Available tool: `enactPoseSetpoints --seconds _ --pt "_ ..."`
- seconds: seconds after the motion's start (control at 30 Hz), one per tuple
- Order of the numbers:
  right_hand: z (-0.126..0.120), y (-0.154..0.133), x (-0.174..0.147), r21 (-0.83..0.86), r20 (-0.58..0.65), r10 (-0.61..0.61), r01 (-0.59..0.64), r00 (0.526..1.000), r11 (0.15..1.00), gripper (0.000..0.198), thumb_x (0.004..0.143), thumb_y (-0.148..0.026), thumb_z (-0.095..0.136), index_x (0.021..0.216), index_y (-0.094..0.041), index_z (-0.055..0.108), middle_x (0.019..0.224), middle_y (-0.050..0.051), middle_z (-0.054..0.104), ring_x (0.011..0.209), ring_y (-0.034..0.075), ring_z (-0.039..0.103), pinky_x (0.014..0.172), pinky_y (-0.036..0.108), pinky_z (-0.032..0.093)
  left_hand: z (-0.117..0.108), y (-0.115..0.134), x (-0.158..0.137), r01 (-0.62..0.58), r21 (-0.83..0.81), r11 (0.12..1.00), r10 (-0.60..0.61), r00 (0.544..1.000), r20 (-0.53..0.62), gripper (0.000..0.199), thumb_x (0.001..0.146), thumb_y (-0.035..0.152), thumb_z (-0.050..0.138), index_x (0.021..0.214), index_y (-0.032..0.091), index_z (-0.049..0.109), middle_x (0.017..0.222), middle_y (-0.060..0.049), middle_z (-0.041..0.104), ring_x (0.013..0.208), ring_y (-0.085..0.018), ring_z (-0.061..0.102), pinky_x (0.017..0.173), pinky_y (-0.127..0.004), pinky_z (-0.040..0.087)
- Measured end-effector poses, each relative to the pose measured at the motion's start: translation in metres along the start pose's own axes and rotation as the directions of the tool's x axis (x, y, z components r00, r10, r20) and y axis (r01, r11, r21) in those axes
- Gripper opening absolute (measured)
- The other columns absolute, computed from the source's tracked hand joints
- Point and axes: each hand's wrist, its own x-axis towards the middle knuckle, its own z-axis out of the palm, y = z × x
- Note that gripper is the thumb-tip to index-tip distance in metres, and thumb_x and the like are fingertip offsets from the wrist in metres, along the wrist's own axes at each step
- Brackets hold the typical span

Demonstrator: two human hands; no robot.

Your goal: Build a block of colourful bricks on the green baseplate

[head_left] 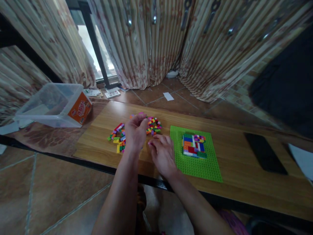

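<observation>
My left hand point(135, 133) is over a loose pile of small coloured toy bricks point(154, 123), thumb and fingers drawn together. What it holds, if anything, I cannot make out. Beside it, my right hand point(163, 152) pinches a small pink toy brick point(149, 143) between thumb and forefinger, just above the wooden board. Right of that hand lies a green studded baseplate point(197, 169). A low, multicoloured brick build point(194, 146) stands on it, with red, blue, white, orange and green bricks. My left hand and wrist hide part of the pile.
The wooden tabletop point(95, 143) carries the bricks and baseplate. A clear plastic bin point(49, 112) with an orange label stands at the left. A dark flat slab point(265, 152) lies at the right, near a white sheet point(302, 161). Striped curtains point(146, 49) hang behind.
</observation>
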Motion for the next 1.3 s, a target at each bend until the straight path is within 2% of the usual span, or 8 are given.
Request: enactPoseSetpoints --seconds 0.17,0.3,0.37,0.5,0.57,0.8,1.03,1.3 --pt "-0.038 0.000 0.007 0.273 -0.104 0.114 -0.082 0.988 0.959 0.018 0.093 -0.022 0.052 0.096 -0.021 0.070 0.093 0.005 0.071 0.084 0.019 0.065 0.078 0.033 0.050 0.003 -0.002 -0.002 -0.002 0.073 0.997 -0.003 0.998 0.064 0.023 0.073 0.026 0.069 0.093 0.014 0.071 0.082 -0.003 0.072 0.070 -0.012 0.063 0.064 -0.022 0.050" --pt "-0.082 0.028 0.009 0.352 -0.206 0.252 -0.169 0.946 0.921 0.017 0.088 -0.031 0.059 0.092 -0.023 0.074 0.092 0.004 0.073 0.084 0.018 0.068 0.078 0.033 0.053 0.010 -0.009 -0.007 -0.094 0.204 0.974 0.052 0.978 0.200 0.020 0.077 0.025 0.065 0.092 0.015 0.071 0.086 -0.004 0.073 0.076 -0.015 0.066 0.068 -0.024 0.051" --pt "-0.107 0.049 0.007 0.388 -0.228 0.357 -0.251 0.906 0.887 0.017 0.083 -0.034 0.063 0.089 -0.023 0.075 0.093 0.004 0.075 0.083 0.019 0.069 0.078 0.035 0.055 0.015 -0.015 -0.009 -0.159 0.254 0.954 0.091 0.961 0.261 0.019 0.079 0.025 0.063 0.093 0.015 0.071 0.091 -0.005 0.073 0.081 -0.016 0.066 0.073 -0.026 0.052" --pt "-0.151 0.086 -0.003 0.389 -0.294 0.564 -0.443 0.771 0.808 0.024 0.072 -0.036 0.071 0.089 -0.020 0.077 0.081 0.005 0.076 0.070 0.020 0.070 0.067 0.035 0.056 0.026 -0.021 -0.015 -0.223 0.347 0.911 0.098 0.934 0.343 0.018 0.081 0.021 0.059 0.094 0.014 0.070 0.088 -0.006 0.073 0.079 -0.016 0.066 0.073 -0.027 0.051" --pt "-0.162 0.096 -0.009 0.365 -0.243 0.585 -0.486 0.774 0.794 0.026 0.070 -0.039 0.073 0.087 -0.020 0.077 0.078 0.005 0.076 0.067 0.020 0.069 0.065 0.035 0.055 0.031 -0.020 -0.019 -0.242 0.386 0.890 0.091 0.924 0.371 0.017 0.082 0.018 0.058 0.093 0.015 0.070 0.086 -0.005 0.073 0.077 -0.016 0.066 0.071 -0.026 0.050" --pt "-0.146 0.098 -0.016 0.135 -0.070 0.491 -0.479 0.869 0.867 0.015 0.074 -0.033 0.067 0.076 -0.022 0.075 0.076 0.003 0.076 0.069 0.020 0.069 0.066 0.033 0.051 0.046 -0.011 -0.035 -0.350 0.490 0.798 0.058 0.854 0.516 0.019 0.085 0.016 0.053 0.090 0.016 0.071 0.082 -0.004 0.073 0.074 -0.016 0.066 0.068 -0.025 0.049" --pt "-0.123 0.101 -0.015 -0.180 -0.127 0.409 -0.427 0.903 0.886 0.010 0.076 -0.027 0.065 0.074 -0.025 0.074 0.073 0.003 0.075 0.065 0.020 0.067 0.062 0.033 0.047 0.050 -0.015 -0.036 -0.371 0.527 0.765 0.037 0.842 0.538 0.020 0.086 0.017 0.054 0.096 0.016 0.071 0.088 -0.005 0.075 0.077 -0.017 0.068 0.071 -0.026 0.051" --pt "-0.113 0.095 -0.013 -0.165 -0.154 0.416 -0.439 0.896 0.883 0.013 0.079 -0.030 0.063 0.074 -0.024 0.073 0.076 0.004 0.076 0.068 0.021 0.068 0.066 0.034 0.047 0.048 -0.014 -0.036 -0.378 0.544 0.750 0.031 0.840 0.541 0.021 0.086 0.017 0.054 0.097 0.016 0.072 0.086 -0.005 0.074 0.076 -0.017 0.067 0.075 -0.028 0.052"
